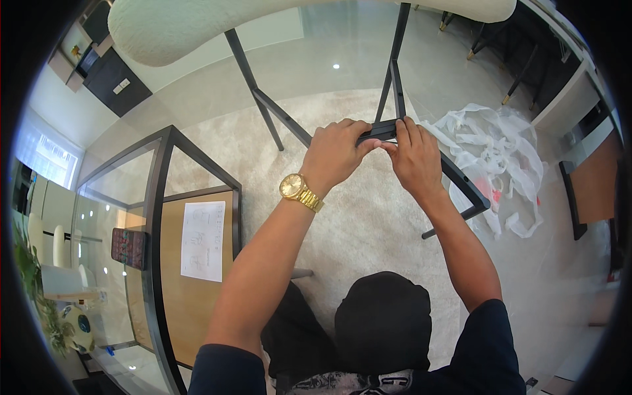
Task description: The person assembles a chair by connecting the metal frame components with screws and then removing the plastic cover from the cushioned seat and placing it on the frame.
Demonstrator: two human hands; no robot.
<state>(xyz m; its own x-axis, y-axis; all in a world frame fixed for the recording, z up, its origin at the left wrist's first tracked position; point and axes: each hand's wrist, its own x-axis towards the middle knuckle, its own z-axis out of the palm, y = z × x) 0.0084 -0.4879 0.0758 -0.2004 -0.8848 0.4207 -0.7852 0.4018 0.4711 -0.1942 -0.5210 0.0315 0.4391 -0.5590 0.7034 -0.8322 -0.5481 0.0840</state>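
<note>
Head view: furniture assembly under way, at the joining step. Left hand (337,153) and right hand (413,155) both closed around black metal frame joint (380,130), far centre, beneath cream upholstered seat (197,26). Next move, as judged: steady grip, fine alignment of bar ends. Crumpled white plastic packaging (494,148) on floor, right. White instruction sheet (203,240) on wooden panel (191,296), left. Dark patterned phone (129,248) far left.
</note>
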